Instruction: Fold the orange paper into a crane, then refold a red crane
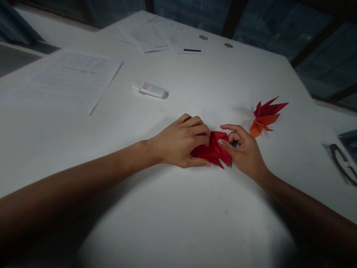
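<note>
Folded red paper point(213, 147) with pointed flaps lies between my two hands on the white table point(178, 208). My left hand point(186, 141) curls over its left part, fingers bent and pressed onto it, hiding that side. On its right edge my right hand point(242, 149) pinches the paper between thumb and bent fingers, with the index finger stretched out past it. Beyond my right hand stands a folded paper piece point(264, 117) in red and orange with several spiky points; neither hand touches it.
A white marker-like object point(150, 90) with printed letters lies beyond my left hand. Printed sheets point(69, 78) spread at the left, and more papers point(150, 35) at the back hold a dark pen point(192, 50). Dark-framed glasses point(343, 163) rest at the right edge.
</note>
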### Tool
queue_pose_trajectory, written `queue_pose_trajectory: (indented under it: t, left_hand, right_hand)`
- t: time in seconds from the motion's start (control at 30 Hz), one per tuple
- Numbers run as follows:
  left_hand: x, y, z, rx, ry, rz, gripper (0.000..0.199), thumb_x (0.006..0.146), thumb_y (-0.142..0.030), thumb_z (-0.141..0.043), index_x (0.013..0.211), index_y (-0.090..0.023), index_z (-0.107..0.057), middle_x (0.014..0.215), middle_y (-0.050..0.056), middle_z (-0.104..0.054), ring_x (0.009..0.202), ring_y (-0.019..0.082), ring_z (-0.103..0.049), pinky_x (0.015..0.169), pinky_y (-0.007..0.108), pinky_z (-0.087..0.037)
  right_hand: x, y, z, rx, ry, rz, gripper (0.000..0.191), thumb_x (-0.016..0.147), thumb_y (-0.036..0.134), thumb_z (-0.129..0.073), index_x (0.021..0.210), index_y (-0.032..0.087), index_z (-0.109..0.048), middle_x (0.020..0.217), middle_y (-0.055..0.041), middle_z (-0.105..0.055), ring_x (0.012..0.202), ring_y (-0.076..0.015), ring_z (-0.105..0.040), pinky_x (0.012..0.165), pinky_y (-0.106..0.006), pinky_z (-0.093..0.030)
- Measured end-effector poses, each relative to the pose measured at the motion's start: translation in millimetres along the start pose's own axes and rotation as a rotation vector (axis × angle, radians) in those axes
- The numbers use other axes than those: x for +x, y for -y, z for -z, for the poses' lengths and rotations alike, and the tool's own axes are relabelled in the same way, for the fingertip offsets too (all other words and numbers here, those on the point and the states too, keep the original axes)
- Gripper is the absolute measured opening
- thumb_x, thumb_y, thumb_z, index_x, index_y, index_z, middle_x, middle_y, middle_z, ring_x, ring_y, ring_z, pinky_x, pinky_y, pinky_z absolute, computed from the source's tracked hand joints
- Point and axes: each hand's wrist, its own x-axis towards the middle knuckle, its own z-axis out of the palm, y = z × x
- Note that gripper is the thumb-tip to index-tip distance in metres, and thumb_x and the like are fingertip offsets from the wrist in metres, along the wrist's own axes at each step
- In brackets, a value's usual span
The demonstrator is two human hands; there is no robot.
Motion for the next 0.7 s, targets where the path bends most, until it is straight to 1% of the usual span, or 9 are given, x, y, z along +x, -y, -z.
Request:
queue_pose_trajectory:
  t: [0.1,0.13,0.2,0.27,0.33,0.4,0.5,0.57,0.7]
  left_hand:
    - [1.6,-1.5,-1.9,-0.067,-0.006,0.046,0.024,0.098,-0.035,-0.054,0.097,-0.019,-0.071,0.108,0.010,-0.072,0.106,0.026,-0.063,0.097,0.041,-0.043]
    - [1.8,-0.5,-2.5,-0.108,-0.005,0.058,0.021,0.097,-0.028,-0.053,0.095,-0.018,-0.071,0.105,0.009,-0.073,0.102,0.024,-0.064,0.096,0.039,-0.045]
    - [2.1,2.2,-2.7,-0.199,-0.001,0.083,0.017,0.093,-0.020,-0.053,0.090,-0.017,-0.070,0.099,0.008,-0.072,0.093,0.021,-0.066,0.089,0.035,-0.048]
    - [2.4,4.2,-1.2,-0.264,0.000,0.118,0.015,0.089,-0.018,-0.054,0.086,-0.016,-0.068,0.096,0.008,-0.071,0.086,0.018,-0.065,0.081,0.031,-0.049]
    - [2.6,4.9,1.6,-0.285,0.017,0.138,0.013,0.089,-0.019,-0.055,0.087,-0.016,-0.068,0.094,0.007,-0.071,0.083,0.018,-0.065,0.078,0.030,-0.049]
    - [2.6,4.5,4.8,-0.273,0.042,0.136,0.013,0.089,-0.025,-0.059,0.090,-0.017,-0.068,0.096,0.007,-0.072,0.085,0.019,-0.066,0.081,0.031,-0.050]
    - [2.3,4.2,8.5,-0.246,0.080,0.113,0.016,0.085,-0.030,-0.067,0.096,-0.019,-0.071,0.104,0.007,-0.073,0.095,0.022,-0.067,0.089,0.034,-0.051]
    - [2.2,5.0,10.0,-0.245,0.104,0.086,0.014,0.085,-0.026,-0.067,0.097,-0.021,-0.072,0.108,0.006,-0.073,0.100,0.023,-0.067,0.093,0.035,-0.050]
    - [2.9,8.6,12.2,-0.287,0.111,0.061,0.016,0.087,-0.015,-0.060,0.093,-0.022,-0.073,0.105,0.005,-0.075,0.102,0.021,-0.067,0.093,0.033,-0.049]
  right_hand:
    - [0.0,-1.4,-0.7,-0.015,0.010,0.002,0.036,0.094,0.040,-0.067,0.126,0.025,-0.065,0.065,0.0063,-0.052,0.057,-0.0137,-0.051,0.058,-0.028,-0.043]
    - [0.0,-2.2,-0.7,-0.005,0.015,0.001,0.036,0.095,0.042,-0.066,0.126,0.025,-0.064,0.066,0.0056,-0.055,0.060,-0.0144,-0.054,0.060,-0.029,-0.045]
    - [-0.1,-3.6,-0.6,0.025,0.027,0.000,0.036,0.098,0.046,-0.061,0.127,0.024,-0.063,0.070,0.0035,-0.061,0.066,-0.0162,-0.060,0.065,-0.031,-0.048]
    - [-0.3,-3.9,-0.1,0.040,0.021,0.006,0.036,0.101,0.048,-0.057,0.127,0.024,-0.064,0.073,0.0018,-0.063,0.069,-0.0172,-0.062,0.067,-0.032,-0.049]
    - [-0.6,-3.4,0.6,0.021,0.011,0.015,0.036,0.102,0.049,-0.053,0.127,0.025,-0.064,0.072,0.0015,-0.061,0.067,-0.0174,-0.059,0.064,-0.032,-0.047]
    - [-0.7,-2.8,1.1,0.003,0.002,0.026,0.035,0.103,0.048,-0.051,0.127,0.026,-0.065,0.074,0.0009,-0.061,0.067,-0.0182,-0.058,0.063,-0.033,-0.047]
    - [-0.6,-4.0,1.4,0.009,-0.007,0.039,0.032,0.103,0.044,-0.051,0.126,0.027,-0.064,0.084,-0.0010,-0.066,0.078,-0.0204,-0.064,0.074,-0.036,-0.051]
    - [-0.3,-6.3,1.0,0.021,-0.011,0.037,0.030,0.103,0.042,-0.051,0.127,0.027,-0.063,0.088,-0.0011,-0.068,0.084,-0.0212,-0.066,0.081,-0.038,-0.051]
    - [0.1,-10.1,-0.1,0.038,-0.014,0.033,0.031,0.102,0.040,-0.053,0.130,0.026,-0.059,0.086,0.0000,-0.068,0.082,-0.0206,-0.066,0.083,-0.039,-0.051]
